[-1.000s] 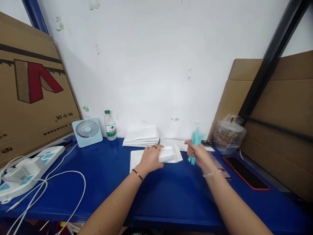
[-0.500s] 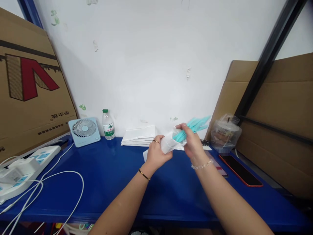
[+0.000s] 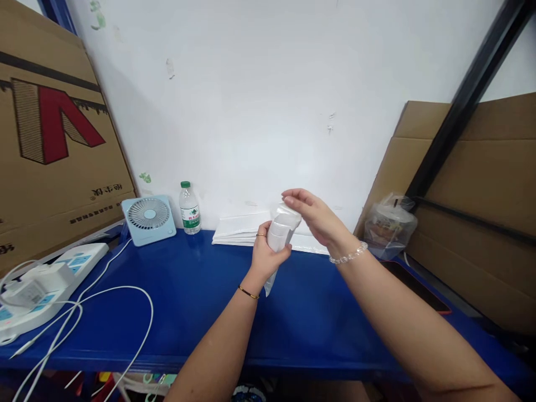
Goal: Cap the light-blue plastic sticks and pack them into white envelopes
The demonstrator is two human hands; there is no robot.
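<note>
Upright above the desk stands a narrow, folded white plastic bag. My left hand wraps round its middle, thumb at the front and fingers behind. At the top edge, my right hand has its thumb and fingertips closed over the bag's upper end. The turquoise strips seen earlier do not show now; whether they are inside the bag is hidden. Behind my left hand, a stack of flat white bags lies against the wall.
Left of the stack stand a water bottle and a light blue fan. A power strip with white cables takes up the desk's left end. Right are a bagged drink cup, a phone and cardboard.
The turquoise strips have gone from sight at the bag's mouth. The bag has tipped from slanting to nearly upright, and my right hand has shifted left and up onto its top.
</note>
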